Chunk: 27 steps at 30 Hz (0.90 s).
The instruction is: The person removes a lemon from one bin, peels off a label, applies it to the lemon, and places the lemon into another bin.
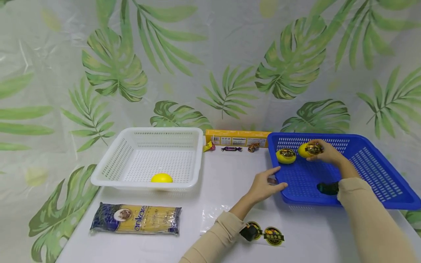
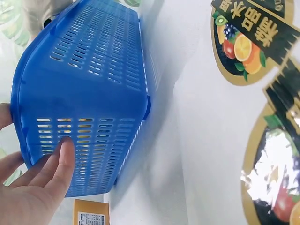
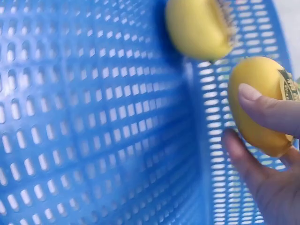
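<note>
Right hand [image 1: 325, 152] grip is closed round a smooth yellow lemon [image 1: 309, 149] with a dark round sticker on it, fingers curled over its top, thumb underneath per the right wrist view; the lemon sits inside the blue basket [image 1: 378, 168], toward its far-left corner. Second stickered lemon [image 1: 285, 155] just beside it at 9 o'clock, on the basket floor; touching or not, can't tell. Basket is rigid blue plastic, rectangular, slotted walls and perforated floor, rounded rim. A dark object [image 1: 327, 188] lies in the basket at 6 o'clock from the held lemon, partly hidden by the beige sleeve. Left hand [image 1: 265, 185] grip is open: fingers straight, pressed flat against the basket's near-left corner wall, thumb along the rim. On the white counter [image 1: 223, 175], at 6 o'clock from the left hand, a glossy sheet with two round fruit stickers [image 1: 273, 235], black and gold. At 9 o'clock, well apart, a white plastic basket [image 1: 125, 160], same slotted build, holding one plain yellow lemon [image 1: 161, 178] against its near wall. In front of it a flat clear-wrapped pasta pack [image 1: 136, 218], yellow and blue print. At 12 o'clock between the baskets, a long yellow carton [image 1: 237, 138] against the leaf-print backdrop, with three small wrapped candies [image 1: 231, 148] just in front.
</note>
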{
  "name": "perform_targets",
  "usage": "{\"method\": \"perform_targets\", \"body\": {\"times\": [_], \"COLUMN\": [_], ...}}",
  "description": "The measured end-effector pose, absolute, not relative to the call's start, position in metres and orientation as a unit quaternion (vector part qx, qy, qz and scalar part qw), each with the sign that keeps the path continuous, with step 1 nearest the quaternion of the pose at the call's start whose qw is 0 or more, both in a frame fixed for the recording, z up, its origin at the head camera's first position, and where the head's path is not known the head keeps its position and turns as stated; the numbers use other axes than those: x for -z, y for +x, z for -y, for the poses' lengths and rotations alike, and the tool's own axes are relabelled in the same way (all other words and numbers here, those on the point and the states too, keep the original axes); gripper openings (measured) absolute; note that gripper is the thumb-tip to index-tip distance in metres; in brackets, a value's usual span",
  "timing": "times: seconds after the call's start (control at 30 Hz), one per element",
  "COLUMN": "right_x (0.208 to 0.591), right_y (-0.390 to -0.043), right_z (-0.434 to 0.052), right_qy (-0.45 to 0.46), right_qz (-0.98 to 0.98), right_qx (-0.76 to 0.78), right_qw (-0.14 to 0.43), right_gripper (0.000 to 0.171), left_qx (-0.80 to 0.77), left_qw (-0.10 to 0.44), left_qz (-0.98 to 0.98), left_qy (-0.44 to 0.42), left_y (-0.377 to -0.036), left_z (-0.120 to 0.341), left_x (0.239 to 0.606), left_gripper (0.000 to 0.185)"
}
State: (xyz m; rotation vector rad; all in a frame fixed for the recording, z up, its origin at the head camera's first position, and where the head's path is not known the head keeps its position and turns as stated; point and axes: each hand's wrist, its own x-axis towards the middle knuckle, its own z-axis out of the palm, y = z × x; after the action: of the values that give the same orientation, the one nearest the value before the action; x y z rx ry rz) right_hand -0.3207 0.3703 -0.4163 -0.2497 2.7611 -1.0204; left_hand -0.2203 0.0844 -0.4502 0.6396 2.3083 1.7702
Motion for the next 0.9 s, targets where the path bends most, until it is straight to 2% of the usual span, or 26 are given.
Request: {"method": "perform_targets", "body": {"times": [0.23,0.4,0.63,0.9], "right_x": [0.433,0.441,0.437,0.43], "right_y": [-0.327,-0.33,-0.33,-0.328], "right_z": [-0.373,-0.371,-0.367,-0.369], "right_qy": [-0.084,-0.074,-0.043,-0.02], "right_qz": [-0.94,-0.946,-0.952,-0.95], "right_qx": [0.301,0.286,0.276,0.271], "right_qw": [0.135,0.134,0.125,0.157], "right_gripper": [0.078,0.08,0.086,0.093], "left_qx": [-0.602,-0.607,-0.611,-0.595], "left_qw": [0.089,0.093,0.092,0.08], "left_qz": [-0.764,-0.762,-0.757,-0.767], "left_qy": [0.213,0.207,0.211,0.227], "left_y": [-0.219,-0.218,-0.219,-0.218], "left_z": [-0.084,-0.084,-0.084,-0.081], "left_x": [0.451,0.453,0.452,0.454], "left_gripper": [0.059,0.059,0.06,0.057]}}
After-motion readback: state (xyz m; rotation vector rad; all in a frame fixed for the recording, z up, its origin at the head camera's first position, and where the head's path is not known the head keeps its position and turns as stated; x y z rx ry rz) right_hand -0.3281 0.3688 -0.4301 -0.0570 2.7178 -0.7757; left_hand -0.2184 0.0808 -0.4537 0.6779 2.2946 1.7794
